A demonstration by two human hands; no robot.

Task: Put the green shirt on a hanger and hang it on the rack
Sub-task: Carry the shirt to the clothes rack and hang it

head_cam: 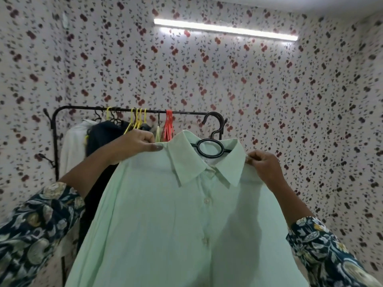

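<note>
Pinching the shoulder seams: left hand [134, 146] at 9 o'clock of the collar, right hand [263, 166] at 3 o'clock, each grip closed on cloth of the green shirt [186, 224]. Held apart so, likely to keep the shoulders spread over the black hanger [209, 150] seated inside the collar, hook up at 12 o'clock. Seemingly not yet hung on the rack [83, 108] behind, near yellow hangers [136, 119] and red hangers [169, 127].

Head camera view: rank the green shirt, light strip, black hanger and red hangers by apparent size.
1. green shirt, filling the lower frame
2. light strip, long but thin
3. black hanger, visible part only
4. red hangers; they hang farther away, so real size is unsure
</note>
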